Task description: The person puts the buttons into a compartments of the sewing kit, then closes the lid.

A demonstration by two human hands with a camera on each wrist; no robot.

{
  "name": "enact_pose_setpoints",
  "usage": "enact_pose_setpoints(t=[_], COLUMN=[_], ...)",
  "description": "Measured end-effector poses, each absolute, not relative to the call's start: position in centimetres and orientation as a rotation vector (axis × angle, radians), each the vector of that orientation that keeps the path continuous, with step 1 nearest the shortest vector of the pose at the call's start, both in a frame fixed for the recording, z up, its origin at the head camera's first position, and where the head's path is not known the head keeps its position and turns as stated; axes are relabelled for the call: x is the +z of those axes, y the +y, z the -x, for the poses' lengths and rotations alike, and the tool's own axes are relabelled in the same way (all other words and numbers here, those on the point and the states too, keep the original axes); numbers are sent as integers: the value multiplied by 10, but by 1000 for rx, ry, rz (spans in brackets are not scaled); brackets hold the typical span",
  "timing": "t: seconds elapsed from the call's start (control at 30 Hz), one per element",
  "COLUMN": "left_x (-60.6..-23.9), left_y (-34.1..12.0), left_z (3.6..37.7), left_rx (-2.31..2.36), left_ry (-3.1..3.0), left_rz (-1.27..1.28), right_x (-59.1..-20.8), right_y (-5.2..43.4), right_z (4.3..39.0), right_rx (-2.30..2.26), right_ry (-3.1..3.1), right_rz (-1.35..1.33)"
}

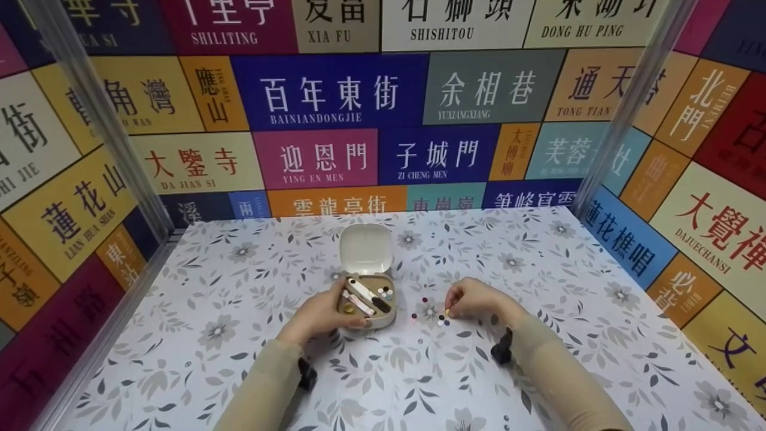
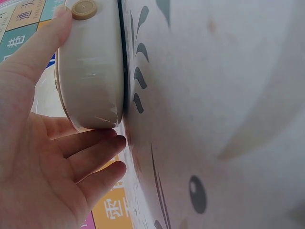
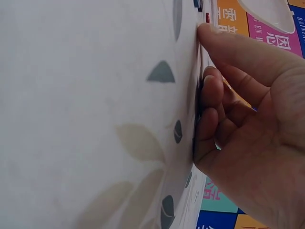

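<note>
A small cream case (image 1: 383, 317) stands open on the flowered cloth (image 1: 239, 335), its lid (image 1: 366, 248) tilted up at the back. Inside lie a white bar, a dark bar and small coloured pieces. My left hand (image 1: 326, 311) grips the case's base, thumb (image 2: 43, 43) on one side and fingers (image 2: 95, 143) under the other wall (image 2: 90, 67). To the right, several tiny coloured beads (image 1: 432, 316) lie scattered. My right hand (image 1: 461, 302) has curled fingers with the tips (image 3: 209, 81) down on the cloth, pinching a small bead among them.
Colourful sign-covered walls (image 1: 335, 96) enclose the table on three sides, with metal posts (image 1: 622, 114) at the back corners. A red bead (image 3: 207, 17) lies just beyond my right fingertips. Black wrist mounts (image 1: 501, 350) sit on both beige sleeves.
</note>
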State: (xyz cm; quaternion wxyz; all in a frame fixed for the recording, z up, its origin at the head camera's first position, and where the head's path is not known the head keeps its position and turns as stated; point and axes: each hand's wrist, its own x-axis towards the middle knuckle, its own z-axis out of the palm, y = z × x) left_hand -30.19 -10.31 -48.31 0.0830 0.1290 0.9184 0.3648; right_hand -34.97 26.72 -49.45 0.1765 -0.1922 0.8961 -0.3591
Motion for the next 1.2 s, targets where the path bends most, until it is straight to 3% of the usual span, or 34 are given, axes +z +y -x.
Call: enact_pose_setpoints(t=[0.37,0.67,1.2], left_x=[-482,-484,-485], left_y=[-104,-103,-103], left_z=[305,303,303], left_rx=[1100,1041,1079], left_ry=[2742,2775,2754], left_rz=[-404,-378,-384], right_x=[-490,-492,-484], right_y=[267,268,266], right_z=[351,352,357], right_rx=[-1088,-1112,-1183], right_ry=[2502,2490,2580], right_rz=[455,537,339])
